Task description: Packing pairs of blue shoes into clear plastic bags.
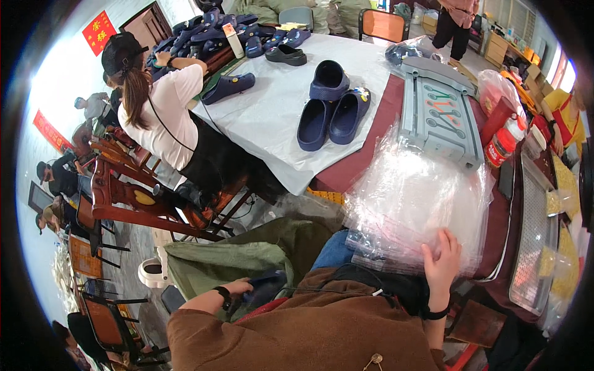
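Observation:
My left hand (237, 287) is low beside my body, closed on a dark blue clog (265, 285) that looks blurred. Around it spreads an open green cloth sack (226, 260). My right hand (443, 255) lies with fingers stretched out on a stack of transparent plastic bags (414, 204) at the table's near edge. Ahead on the white sheet stand a pair of navy clogs (314, 123), with another navy clog (329, 80) just behind them. To the right of these, a grey plastic case (438, 111) sits against the bags' far end.
A person in a white shirt (167, 117) sits at the table's left side near a heap of navy clogs (207, 31). A single clog (229, 88) and a black clog (286, 55) lie farther back. Red-lidded jars (502, 147) and a perforated metal tray (532, 235) are at right.

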`<move>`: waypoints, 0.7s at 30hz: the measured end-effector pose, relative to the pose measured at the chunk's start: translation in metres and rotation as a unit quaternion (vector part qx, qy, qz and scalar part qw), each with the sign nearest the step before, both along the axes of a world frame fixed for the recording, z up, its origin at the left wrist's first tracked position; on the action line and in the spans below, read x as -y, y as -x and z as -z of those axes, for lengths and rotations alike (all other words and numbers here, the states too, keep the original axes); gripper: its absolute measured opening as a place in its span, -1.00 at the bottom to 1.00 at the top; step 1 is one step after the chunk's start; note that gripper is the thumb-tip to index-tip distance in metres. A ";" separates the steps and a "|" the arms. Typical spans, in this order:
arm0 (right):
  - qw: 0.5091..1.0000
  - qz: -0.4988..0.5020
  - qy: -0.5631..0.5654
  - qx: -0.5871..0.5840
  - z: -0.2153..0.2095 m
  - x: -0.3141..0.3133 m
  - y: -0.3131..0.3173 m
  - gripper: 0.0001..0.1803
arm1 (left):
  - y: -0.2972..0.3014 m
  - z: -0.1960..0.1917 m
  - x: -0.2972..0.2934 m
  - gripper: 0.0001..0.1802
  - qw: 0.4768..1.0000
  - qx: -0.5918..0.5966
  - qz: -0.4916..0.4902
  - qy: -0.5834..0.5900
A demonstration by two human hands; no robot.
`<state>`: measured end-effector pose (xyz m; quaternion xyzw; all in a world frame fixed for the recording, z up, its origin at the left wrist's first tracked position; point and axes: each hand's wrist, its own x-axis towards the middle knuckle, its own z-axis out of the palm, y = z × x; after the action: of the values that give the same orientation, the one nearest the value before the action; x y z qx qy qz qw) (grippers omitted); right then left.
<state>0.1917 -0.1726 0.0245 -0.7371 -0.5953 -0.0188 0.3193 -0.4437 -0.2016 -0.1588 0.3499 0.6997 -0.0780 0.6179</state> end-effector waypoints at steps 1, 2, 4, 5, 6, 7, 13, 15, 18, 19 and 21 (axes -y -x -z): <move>1.000 -0.001 0.002 0.009 0.001 -0.001 0.000 -0.41 | -0.017 -0.001 0.001 -0.35 0.989 -0.082 0.063 -0.107; 1.000 0.002 0.001 0.012 0.002 -0.001 0.000 -0.41 | -0.026 -0.011 -0.007 -0.35 0.989 -0.079 0.067 -0.109; 1.000 0.009 -0.005 0.020 0.002 0.000 0.001 -0.40 | -0.038 -0.030 -0.037 -0.15 0.849 -0.248 0.419 -0.204; 1.000 0.007 -0.011 0.015 -0.001 -0.001 0.002 -0.40 | -0.018 -0.019 -0.036 -0.19 0.825 -0.275 0.434 -0.233; 1.000 0.008 -0.008 0.018 -0.002 -0.001 0.003 -0.40 | -0.009 -0.017 -0.045 -0.19 0.823 -0.274 0.436 -0.239; 1.000 0.009 -0.005 0.020 -0.002 -0.001 0.003 -0.39 | -0.001 -0.015 -0.055 -0.23 0.792 -0.309 0.465 -0.246; 1.000 0.014 -0.002 0.019 -0.002 -0.002 0.007 -0.39 | 0.012 -0.008 -0.107 -0.39 0.640 -0.418 0.548 -0.339; 0.999 0.019 -0.006 0.025 0.001 -0.001 0.005 -0.39 | 0.003 -0.009 -0.121 -0.39 0.669 -0.391 0.510 -0.374; 1.000 0.017 -0.007 0.019 -0.002 0.000 0.006 -0.39 | -0.009 -0.002 -0.123 -0.30 0.731 -0.381 0.423 -0.375; 1.000 0.018 -0.003 0.008 -0.002 0.001 0.007 -0.39 | -0.016 0.005 -0.122 -0.15 0.762 -0.394 0.380 -0.346; 1.000 0.028 -0.001 0.012 0.000 0.002 0.006 -0.38 | -0.060 -0.006 -0.124 0.43 0.812 -0.439 0.315 -0.219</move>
<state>0.1856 -0.1747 0.0244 -0.7528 -0.5781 -0.0369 0.3125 -0.3839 -0.0773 -0.1528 0.6063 0.7462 -0.2582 0.0938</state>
